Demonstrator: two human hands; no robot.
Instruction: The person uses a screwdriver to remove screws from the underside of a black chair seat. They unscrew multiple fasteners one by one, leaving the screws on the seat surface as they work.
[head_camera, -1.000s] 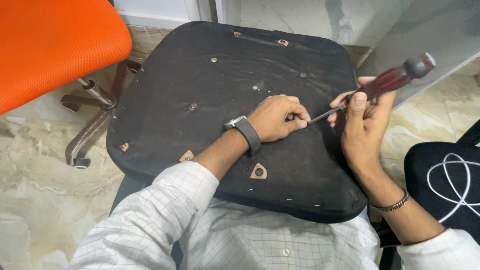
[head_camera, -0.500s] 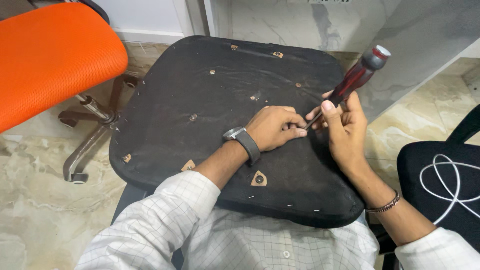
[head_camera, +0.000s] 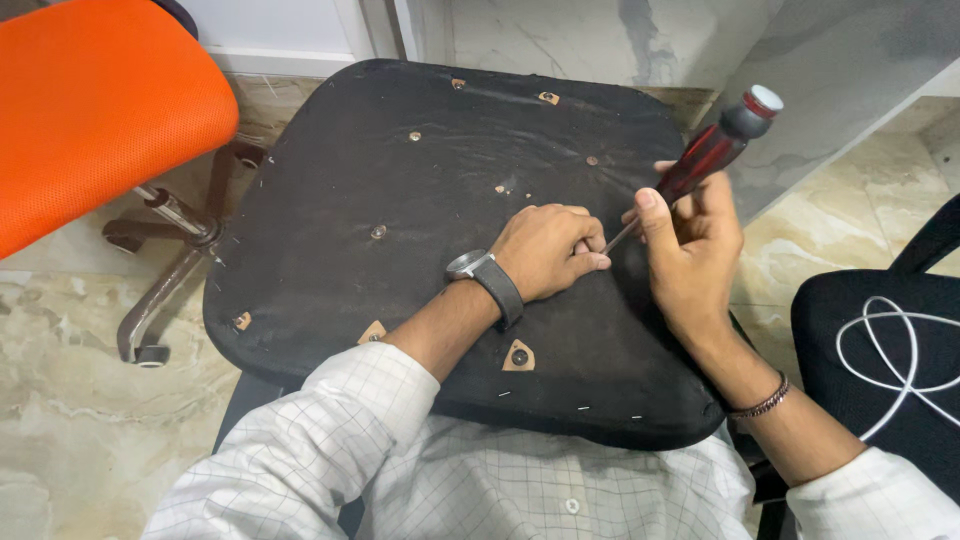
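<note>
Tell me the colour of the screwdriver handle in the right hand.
Translucent dark red with a black and grey cap, seen in the head view: screwdriver handle, held by the right hand.

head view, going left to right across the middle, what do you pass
orange chair seat → chair base with castor → black seat pad → wristwatch → left hand → right hand holding the red-handled screwdriver → white cable on a black seat

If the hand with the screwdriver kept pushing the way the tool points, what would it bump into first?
Probably the left hand: the screwdriver in the right hand slants down-left, its tip at those curled fingers, just above the black seat cushion.
</note>
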